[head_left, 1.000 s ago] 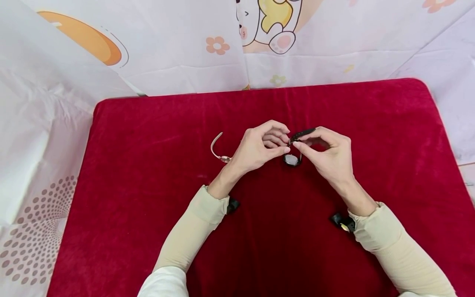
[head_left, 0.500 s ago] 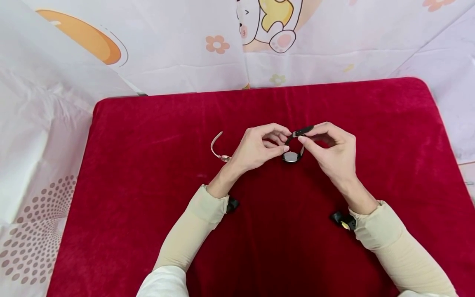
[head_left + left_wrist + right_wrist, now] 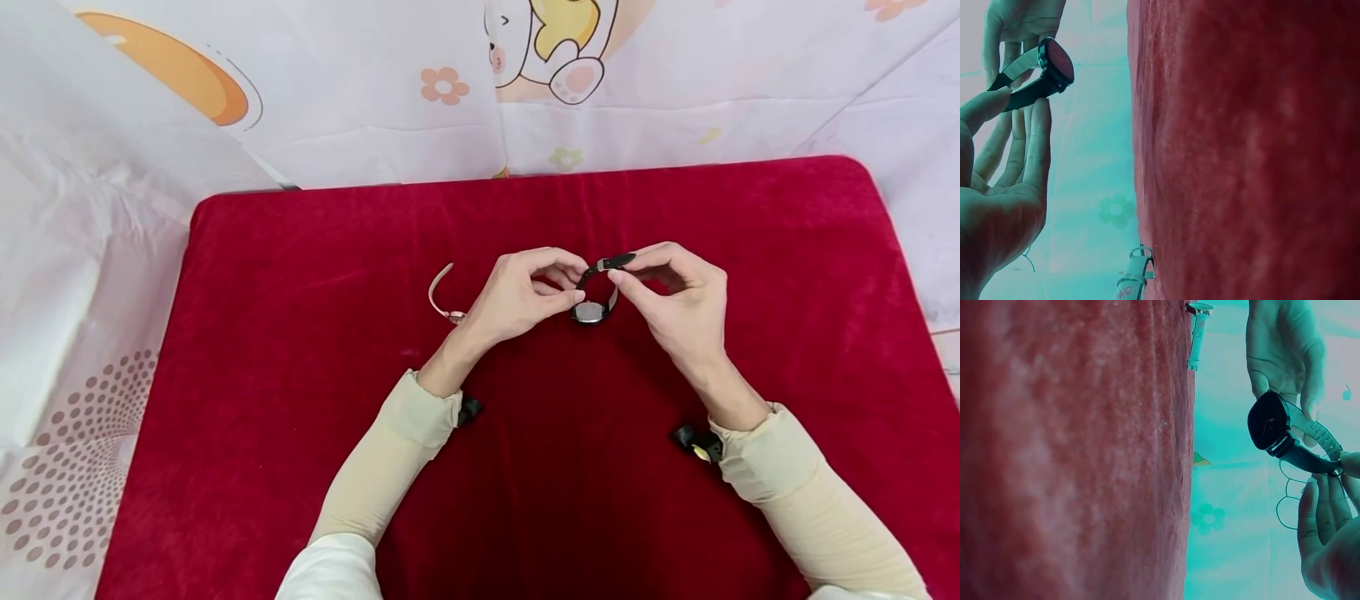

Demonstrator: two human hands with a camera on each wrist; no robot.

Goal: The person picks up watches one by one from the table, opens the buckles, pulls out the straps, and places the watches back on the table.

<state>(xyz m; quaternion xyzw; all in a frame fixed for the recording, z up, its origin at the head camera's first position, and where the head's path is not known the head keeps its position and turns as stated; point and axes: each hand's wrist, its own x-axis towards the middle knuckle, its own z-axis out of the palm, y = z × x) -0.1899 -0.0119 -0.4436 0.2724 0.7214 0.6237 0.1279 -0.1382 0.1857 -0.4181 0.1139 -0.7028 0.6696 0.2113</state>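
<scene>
A wristwatch with a black strap (image 3: 588, 312) hangs between both hands, its strap bent into a loop. Its silvery back faces the head camera, while the dark dial (image 3: 1269, 422) shows in the right wrist view. My left hand (image 3: 521, 292) pinches the strap on the left side of the loop between thumb and fingers. With thumb and index finger, my right hand (image 3: 678, 296) grips the strap by the metal buckle at the top. A second watch with a pale strap (image 3: 437, 292) lies on the cloth, partly hidden behind my left wrist.
A red velvet cloth (image 3: 300, 333) covers the table. White printed curtains (image 3: 360, 100) hang behind the table and at its left side. Small black cameras (image 3: 697, 444) sit at the sleeve cuffs.
My right hand has moved slightly right and up, and the strap loop has spread wider with its buckle now showing. The watch case has risen a little. My left hand has barely moved.
</scene>
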